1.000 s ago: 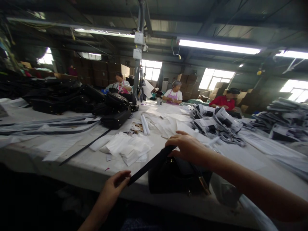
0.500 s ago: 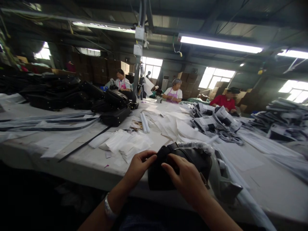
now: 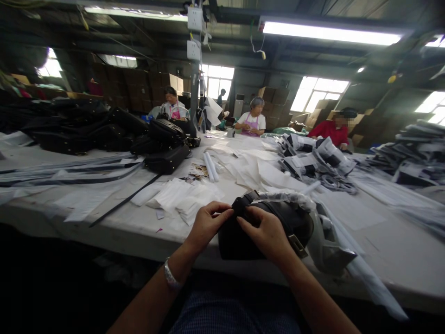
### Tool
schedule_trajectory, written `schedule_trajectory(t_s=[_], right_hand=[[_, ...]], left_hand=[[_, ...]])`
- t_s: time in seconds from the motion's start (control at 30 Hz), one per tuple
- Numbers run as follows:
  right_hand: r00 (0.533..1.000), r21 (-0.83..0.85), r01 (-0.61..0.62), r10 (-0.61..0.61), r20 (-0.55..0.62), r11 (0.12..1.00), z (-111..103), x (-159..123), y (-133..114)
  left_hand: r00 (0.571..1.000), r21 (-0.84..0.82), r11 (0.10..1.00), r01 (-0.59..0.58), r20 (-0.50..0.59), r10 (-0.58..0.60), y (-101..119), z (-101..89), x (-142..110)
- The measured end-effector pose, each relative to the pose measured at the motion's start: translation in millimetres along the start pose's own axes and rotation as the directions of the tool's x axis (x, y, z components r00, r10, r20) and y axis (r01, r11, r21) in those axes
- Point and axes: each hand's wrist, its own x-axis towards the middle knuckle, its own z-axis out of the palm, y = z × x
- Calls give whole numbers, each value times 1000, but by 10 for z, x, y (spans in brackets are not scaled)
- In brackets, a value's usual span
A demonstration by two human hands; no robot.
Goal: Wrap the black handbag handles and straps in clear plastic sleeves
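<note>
A black handbag (image 3: pixel 239 243) lies on its side at the table's near edge, its end turned toward me. Clear plastic wraps its handle (image 3: pixel 287 199), and a metal clasp (image 3: pixel 298 246) shows on the near side. My left hand (image 3: pixel 207 226) pinches a black strap (image 3: pixel 242 199) at the bag's top left corner between thumb and fingers. On the other side of that strap, my right hand (image 3: pixel 266 230) is closed with thumb and forefinger on it. The fingertips hide the exact spot they grip.
White paper sheets (image 3: pixel 191 197) lie beyond my left hand. Black bags (image 3: pixel 167 155) are heaped at the left, and wrapped parts (image 3: pixel 316 160) at the right. A long plastic roll (image 3: pixel 375 287) runs past the bag. Several people work across the table (image 3: pixel 135 232).
The view has tilted down a little. Both hands stay at the strap, with the fingertips drawn closer together, and the bag's clasp shows more fully.
</note>
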Motion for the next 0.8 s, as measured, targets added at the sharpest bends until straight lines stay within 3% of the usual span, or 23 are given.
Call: schedule_trajectory(t_s=[0.1, 0.27, 0.37, 0.5, 0.8], right_hand=[[1000, -8, -6, 6, -18, 1000, 8, -4, 7], [995, -70, -53, 47, -88, 996, 59, -33, 6], [993, -45, -61, 56, -100, 997, 80, -47, 21], [993, -13, -76, 74, -96, 997, 85, -45, 51], [991, -112, -89, 77, -107, 990, 89, -11, 32]], left_hand=[[1000, 21, 999, -24, 13, 24, 20, 0, 24], [981, 53, 999, 0, 191, -10, 116, -112, 90], [965, 100, 994, -51, 260, 23, 159, -184, 121], [966, 83, 996, -45, 257, 22, 138, -199, 144], [971, -40, 999, 15, 239, -5, -18, -163, 175]])
